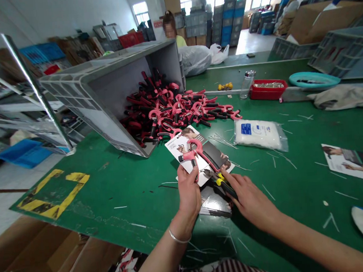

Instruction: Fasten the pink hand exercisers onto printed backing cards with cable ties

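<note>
My left hand (189, 192) is closed on a red and black hand grip exerciser (196, 146), which lies against a printed backing card (175, 144). The thumb presses one handle to the card. Diagonal cutting pliers (226, 187) with black and yellow handles are in my right hand (252, 195). Their jaws touch or nearly touch the card's lower part, beside the exerciser's handles. Whether the jaws are closed on anything is too small to tell. Under the card, a shiny silver-wrapped block (214, 203) lies on the green table (135, 186).
A tipped grey crate (100, 117) spills a heap of exercisers (179, 106). A bag of white ties (259, 134), loose ties and another card (355, 161) lie to the right. Behind stand a glass jar (247, 86), red tray (268, 90) and blue plate (314, 78). A person sits beyond.
</note>
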Available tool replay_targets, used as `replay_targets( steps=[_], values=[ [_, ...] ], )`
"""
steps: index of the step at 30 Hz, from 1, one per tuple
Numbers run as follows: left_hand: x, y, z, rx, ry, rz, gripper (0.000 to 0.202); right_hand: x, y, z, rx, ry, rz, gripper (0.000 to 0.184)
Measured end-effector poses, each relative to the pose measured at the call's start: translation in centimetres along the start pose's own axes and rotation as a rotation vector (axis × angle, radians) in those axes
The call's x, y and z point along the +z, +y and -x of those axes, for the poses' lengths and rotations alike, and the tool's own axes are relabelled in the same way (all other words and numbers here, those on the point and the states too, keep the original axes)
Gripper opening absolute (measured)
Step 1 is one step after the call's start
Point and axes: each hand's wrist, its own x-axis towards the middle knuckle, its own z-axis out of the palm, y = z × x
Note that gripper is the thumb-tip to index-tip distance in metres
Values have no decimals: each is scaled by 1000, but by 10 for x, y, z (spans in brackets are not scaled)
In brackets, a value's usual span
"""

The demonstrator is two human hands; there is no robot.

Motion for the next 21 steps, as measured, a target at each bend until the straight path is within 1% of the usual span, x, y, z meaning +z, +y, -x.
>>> replay_targets(
  steps=[6,10,13,16,17,18,19,20,21],
  values=[
    [1,-1,4,54,-47,-44,42,10,-3,3,31,25,-117,63],
    [-6,-5,4,116,-57,-116,43,15,1,1,83,-12,-222,48],
    [-13,-9,-1,174,-85,-173,48,13,-3,5,62,-104,-475,35],
    [-22,-6,-11,232,-100,-216,52,8,-6,9,66,-230,-762,33],
    [-29,-2,-15,256,-89,-220,53,5,-2,10,100,-234,-822,36],
    [-38,4,-18,283,-68,-220,54,2,6,9,150,-210,-848,38],
    [-52,13,-20,312,-34,-221,55,-1,18,7,212,-159,-829,42],
    [-69,25,-20,343,15,-233,56,-5,34,6,284,-94,-760,46],
    [-91,38,-18,375,72,-259,57,-9,54,4,352,-23,-638,50]
  ],
)
